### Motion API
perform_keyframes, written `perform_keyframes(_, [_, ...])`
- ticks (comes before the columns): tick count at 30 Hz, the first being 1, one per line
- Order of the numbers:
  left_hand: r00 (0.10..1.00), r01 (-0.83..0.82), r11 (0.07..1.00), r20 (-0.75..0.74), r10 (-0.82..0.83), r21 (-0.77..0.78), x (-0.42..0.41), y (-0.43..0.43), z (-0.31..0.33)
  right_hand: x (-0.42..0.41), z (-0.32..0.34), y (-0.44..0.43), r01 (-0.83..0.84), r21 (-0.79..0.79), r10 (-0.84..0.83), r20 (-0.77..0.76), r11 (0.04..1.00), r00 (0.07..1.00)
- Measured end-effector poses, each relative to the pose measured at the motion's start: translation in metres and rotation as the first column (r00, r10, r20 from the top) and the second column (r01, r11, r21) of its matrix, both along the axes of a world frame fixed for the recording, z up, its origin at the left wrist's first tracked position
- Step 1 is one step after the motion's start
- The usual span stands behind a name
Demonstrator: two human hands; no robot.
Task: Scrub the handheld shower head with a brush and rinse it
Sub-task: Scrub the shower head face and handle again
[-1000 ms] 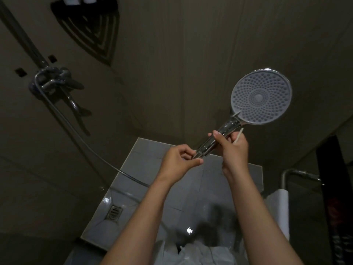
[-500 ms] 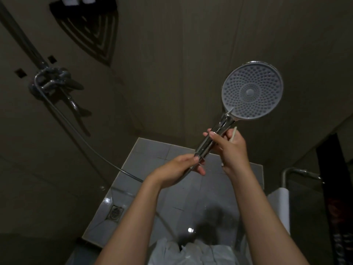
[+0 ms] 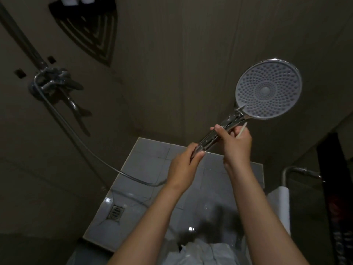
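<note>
Pinching handle (image 3: 207,142) end with left grip (image 3: 183,165), clasping mid-handle plus a stick (image 3: 241,129) with right grip (image 3: 236,144); shower head (image 3: 268,88) up-right of both; likely stiff, light, slick chrome: best held by handle

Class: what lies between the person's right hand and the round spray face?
In the head view, only bare chrome handle lies between the right hand and the spray face; a thin pale stick juts from that hand alongside.

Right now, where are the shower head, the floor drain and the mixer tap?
shower head (image 3: 267,89): head view, centre of the nozzle face.
floor drain (image 3: 116,212): head view, middle of the grate.
mixer tap (image 3: 52,78): head view, on the chrome body at the wall.
</note>
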State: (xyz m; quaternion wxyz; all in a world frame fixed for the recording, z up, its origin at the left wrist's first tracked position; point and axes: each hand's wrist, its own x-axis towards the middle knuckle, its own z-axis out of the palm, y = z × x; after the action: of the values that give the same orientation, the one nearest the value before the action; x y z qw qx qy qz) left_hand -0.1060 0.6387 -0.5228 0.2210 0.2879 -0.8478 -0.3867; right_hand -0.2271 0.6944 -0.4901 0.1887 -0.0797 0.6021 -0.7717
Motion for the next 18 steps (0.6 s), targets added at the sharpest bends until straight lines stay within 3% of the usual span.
perform_keyframes(3, [0.989, -0.121, 0.935, 0.037, 0.142, -0.332, -0.002, 0.004, 0.002, 0.001, 0.004, -0.001, 0.024, 0.003, -0.024, 0.010, 1.000, 1.000])
perform_keyframes(5, [0.985, -0.149, 0.896, 0.018, 0.172, -0.418, 0.000, 0.005, 0.004, 0.003, 0.007, 0.000, 0.015, -0.006, -0.015, 0.024, 1.000, 1.000])
perform_keyframes(7, [0.996, -0.078, 0.960, 0.012, 0.084, -0.269, 0.001, 0.002, 0.004, 0.004, 0.012, 0.003, -0.015, -0.024, 0.015, 0.037, 1.000, 0.999])
perform_keyframes(8, [1.000, 0.004, 0.997, -0.012, -0.004, -0.076, 0.001, -0.002, 0.006, 0.004, 0.015, 0.006, -0.041, -0.036, 0.042, 0.038, 0.999, 0.998])
perform_keyframes(10, [0.987, 0.161, 0.928, -0.080, -0.142, 0.336, -0.001, -0.011, 0.010, 0.005, 0.022, 0.009, -0.110, -0.071, 0.113, 0.038, 0.991, 0.993])
perform_keyframes(11, [0.978, 0.209, 0.868, -0.107, -0.179, 0.451, -0.001, -0.016, 0.012, 0.006, 0.024, 0.010, -0.146, -0.090, 0.150, 0.041, 0.985, 0.988])
perform_keyframes(18, [0.922, 0.324, 0.674, -0.062, -0.382, 0.664, 0.015, -0.037, 0.024, 0.012, 0.028, 0.011, -0.324, -0.076, 0.327, 0.032, 0.943, 0.944])
